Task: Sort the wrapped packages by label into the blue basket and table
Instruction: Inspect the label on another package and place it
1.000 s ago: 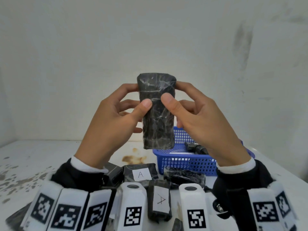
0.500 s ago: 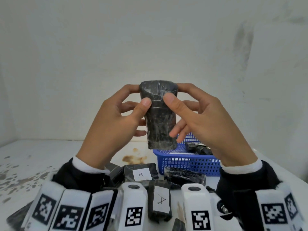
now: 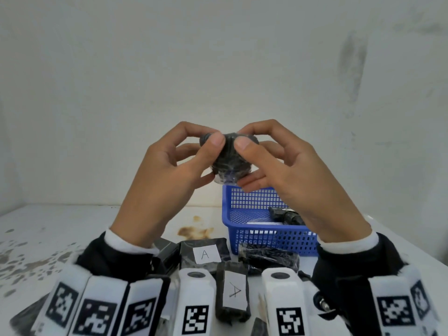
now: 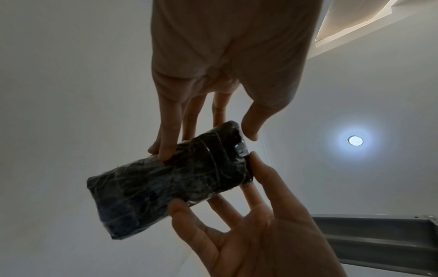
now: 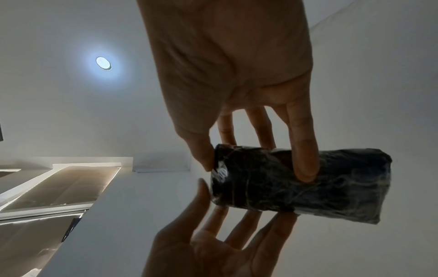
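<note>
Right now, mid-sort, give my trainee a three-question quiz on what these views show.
1. True or false: both hands hold the wrapped package.
2. What letter is on the two labelled packages lying on the table?
3. The blue basket is: (a) upside down, (b) holding at least one dark package, (c) held in the left hand.

Key: 1 true, left hand and right hand both pinch it; 2 A; 3 b.

Head view evenly lit; wrist views dim and backlit by a glaring ceiling lamp (image 4: 355, 140), edges warped.
</note>
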Tool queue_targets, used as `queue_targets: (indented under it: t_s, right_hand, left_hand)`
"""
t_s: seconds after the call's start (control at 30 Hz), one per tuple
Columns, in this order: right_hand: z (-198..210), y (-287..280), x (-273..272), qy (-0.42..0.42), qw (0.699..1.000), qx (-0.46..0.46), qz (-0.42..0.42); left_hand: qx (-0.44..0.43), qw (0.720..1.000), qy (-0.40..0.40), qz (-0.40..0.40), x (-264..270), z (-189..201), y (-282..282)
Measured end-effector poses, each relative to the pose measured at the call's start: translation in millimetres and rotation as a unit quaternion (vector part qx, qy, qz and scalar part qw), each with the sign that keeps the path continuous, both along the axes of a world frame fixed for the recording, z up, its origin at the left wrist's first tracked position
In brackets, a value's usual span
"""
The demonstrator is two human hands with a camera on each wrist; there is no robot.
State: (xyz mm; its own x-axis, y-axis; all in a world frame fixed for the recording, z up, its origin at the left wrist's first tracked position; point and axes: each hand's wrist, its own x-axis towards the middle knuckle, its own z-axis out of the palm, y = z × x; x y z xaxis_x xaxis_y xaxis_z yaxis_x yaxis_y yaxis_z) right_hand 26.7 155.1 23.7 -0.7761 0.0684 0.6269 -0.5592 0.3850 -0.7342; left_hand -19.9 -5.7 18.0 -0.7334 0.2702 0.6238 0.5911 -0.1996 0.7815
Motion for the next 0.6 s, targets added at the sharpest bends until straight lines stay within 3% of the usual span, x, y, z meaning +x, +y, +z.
queue_targets:
  t_s: [0.17, 0.37, 0.6]
  right_hand:
    - [-0.3, -1.2, -0.5, 0.008, 1.0, 0.008, -0.007]
    - [-2.8, -1.4, 1.5, 0.004, 1.0, 0.02, 0.004]
    - [-3.8, -1.1, -1.5, 0.009, 0.999, 0.048, 0.022]
  left_hand:
    - [0.009, 1.0, -0.015, -0.009, 1.2, 0.7, -0.3]
    - [0.015, 0.991, -0.12, -0.061, 0.6, 3.5, -3.3]
    - [0.015, 0.991, -0.122, -0.045, -3.5, 2.4, -5.8]
